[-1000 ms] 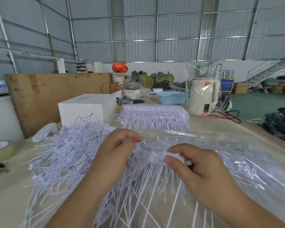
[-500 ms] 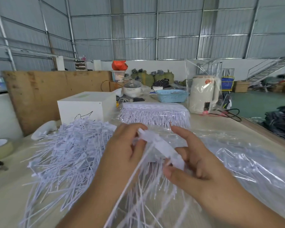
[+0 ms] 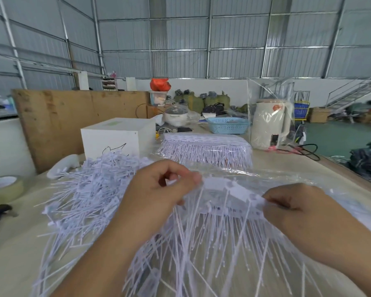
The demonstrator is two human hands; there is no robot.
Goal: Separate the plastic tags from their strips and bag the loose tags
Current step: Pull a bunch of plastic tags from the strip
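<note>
Warehouse table (image 3: 13, 243): white tag strip (image 3: 231, 198), thin tails hanging.

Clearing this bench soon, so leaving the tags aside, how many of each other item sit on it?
White box: 1
Blue basket: 1
Bagged white kettle: 1
Tape roll: 1
Lidded white cooker pot: 1
Total: 5

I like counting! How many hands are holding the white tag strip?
2: the left hand pinches the strip at its left end, the right hand pinches its right end.
</note>
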